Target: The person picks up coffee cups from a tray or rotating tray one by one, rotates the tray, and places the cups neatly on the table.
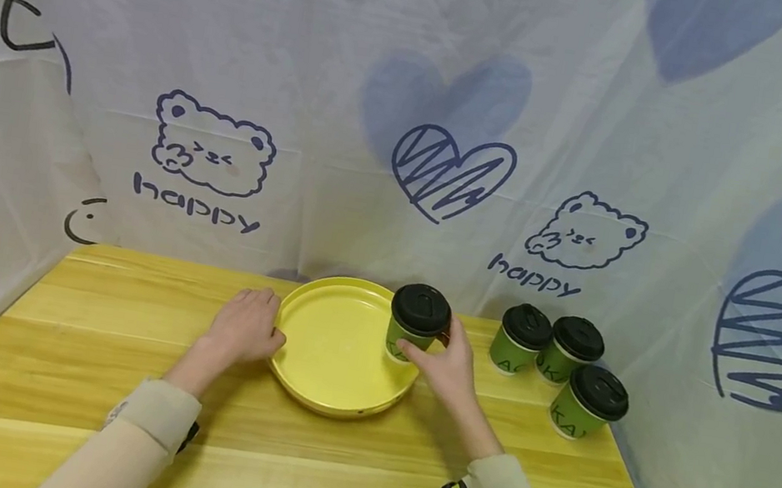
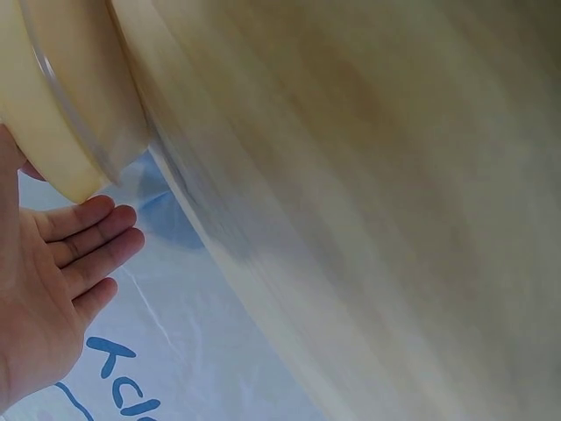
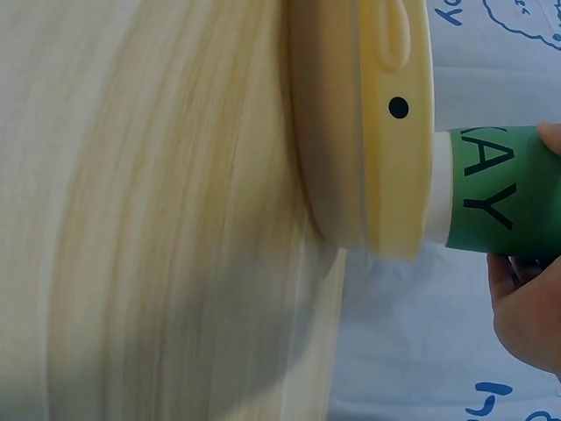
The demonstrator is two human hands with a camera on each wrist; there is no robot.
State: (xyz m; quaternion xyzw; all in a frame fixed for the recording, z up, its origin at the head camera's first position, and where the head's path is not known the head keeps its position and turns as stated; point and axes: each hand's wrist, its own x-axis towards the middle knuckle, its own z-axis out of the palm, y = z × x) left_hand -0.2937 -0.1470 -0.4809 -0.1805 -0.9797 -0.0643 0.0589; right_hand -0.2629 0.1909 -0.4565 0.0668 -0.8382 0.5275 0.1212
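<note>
My right hand [image 1: 447,364] grips a paper coffee cup [image 1: 398,335] with a green sleeve and black lid. The cup stands upright over the right side of a round yellow tray [image 1: 334,345]. In the right wrist view, the tray's rim [image 3: 399,175] hides the base of the cup [image 3: 491,195], and dark letters show on the sleeve. My left hand [image 1: 246,325] is at the tray's left edge, thumb by the rim. In the left wrist view, the fingers of the left hand [image 2: 53,281] are extended, with the index fingertip right at the tray's edge [image 2: 74,167].
Three similar lidded cups stand together on the right of the wooden table [image 1: 297,466]: one at the back left [image 1: 513,355], one beside it [image 1: 555,363] and one nearer [image 1: 572,414]. A printed cloth [image 1: 336,101] hangs behind the table and along its sides.
</note>
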